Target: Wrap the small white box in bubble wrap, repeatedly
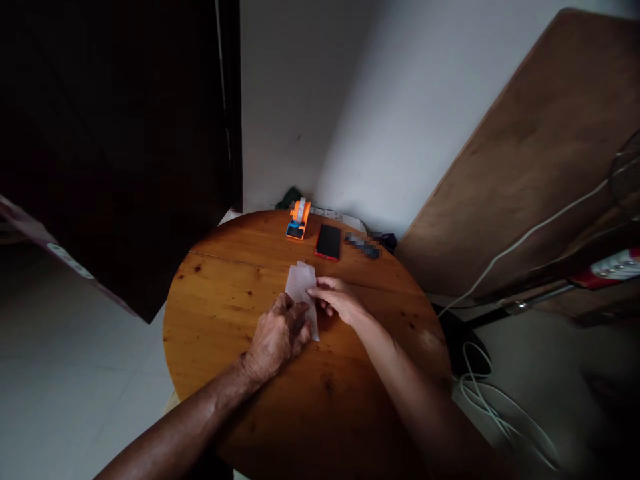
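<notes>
A whitish, thin sheet or flat pouch (301, 277) lies lengthwise near the middle of the round wooden table (215, 313). My left hand (279, 335) rests over its lower left part, fingers curled in and closed against it. From the right, my right hand (339, 300) has its fingertips at the sheet's right edge, closed on it with the fingers bent. The part of the sheet under my left fingers is hidden. Beyond the sheet stand an orange tape dispenser (300, 217) with a roll in it and a dark-screened phone (328, 243) with a red edge.
A blurred-out dark, long object (363, 245) lies right of the phone. Behind the table is a pale wall (300, 100); a brown board (530, 133) leans at the right. White cable (480, 393) loops on the floor. A dark panel (125, 133) stands left.
</notes>
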`<state>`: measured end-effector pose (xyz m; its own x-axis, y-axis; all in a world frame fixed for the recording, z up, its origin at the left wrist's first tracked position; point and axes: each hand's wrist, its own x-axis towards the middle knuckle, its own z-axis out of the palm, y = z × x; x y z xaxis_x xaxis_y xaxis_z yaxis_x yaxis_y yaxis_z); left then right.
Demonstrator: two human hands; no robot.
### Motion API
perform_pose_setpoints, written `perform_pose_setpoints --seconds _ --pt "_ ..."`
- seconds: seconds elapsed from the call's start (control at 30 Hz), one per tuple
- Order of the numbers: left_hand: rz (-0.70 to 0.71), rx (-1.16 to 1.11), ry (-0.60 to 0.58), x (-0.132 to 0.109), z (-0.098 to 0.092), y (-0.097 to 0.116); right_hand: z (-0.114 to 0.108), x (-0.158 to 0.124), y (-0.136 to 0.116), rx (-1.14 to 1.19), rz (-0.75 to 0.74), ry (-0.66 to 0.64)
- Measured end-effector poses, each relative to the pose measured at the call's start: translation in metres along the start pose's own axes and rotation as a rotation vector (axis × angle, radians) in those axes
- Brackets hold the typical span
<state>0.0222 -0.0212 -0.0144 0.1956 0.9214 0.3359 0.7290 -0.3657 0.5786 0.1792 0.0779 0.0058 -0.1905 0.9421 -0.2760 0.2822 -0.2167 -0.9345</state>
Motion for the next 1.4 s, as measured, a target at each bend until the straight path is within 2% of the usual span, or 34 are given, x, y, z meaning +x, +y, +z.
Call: perform_pose_setpoints --seconds 0.17,0.37,0.57,0.7,0.83,0.97,1.07,1.13,1.2,1.33,1.4 --pt "-0.002 0.031 -0.029 0.002 -0.002 0.001 0.009 0.002 0.002 0.047 -0.064 -0.008" --pt "-0.042 -0.014 -0.047 0.002 -0.004 0.001 0.011 0.006 0.016 0.136 -0.247 0.000" --pt "-0.064 -0.107 -0.016 0.004 -0.003 0.001 0.010 0.000 0.016 0.256 -0.306 -0.094" --pt "-0.091 -0.112 -0.002 0.004 -0.001 0.001 0.006 -0.007 0.003 0.166 -0.354 -0.133" --pt "-0.150 -0.121 0.008 0.005 -0.002 0.003 -0.001 -0.019 -0.008 -0.018 -0.401 -0.146" --pt "-0.292 -0.110 0.009 0.005 0.000 0.004 0.000 -0.036 -0.005 -0.211 -0.486 -0.061" --pt "-0.350 -0.094 0.094 0.004 0.003 0.001 0.005 -0.050 0.005 -0.285 -0.562 0.010" --pt "-0.327 -0.114 0.164 0.002 0.004 -0.003 0.008 -0.058 0.013 -0.325 -0.625 0.012" --pt "-0.245 -0.155 0.199 0.001 0.004 -0.008 0.010 -0.066 0.021 -0.358 -0.714 -0.001" --pt "0.010 -0.266 0.163 0.001 0.007 -0.017 0.010 -0.077 0.037 -0.424 -0.867 0.009" --pt "0.084 -0.312 0.130 0.002 0.006 -0.020 0.011 -0.079 0.045 -0.463 -0.922 0.037"
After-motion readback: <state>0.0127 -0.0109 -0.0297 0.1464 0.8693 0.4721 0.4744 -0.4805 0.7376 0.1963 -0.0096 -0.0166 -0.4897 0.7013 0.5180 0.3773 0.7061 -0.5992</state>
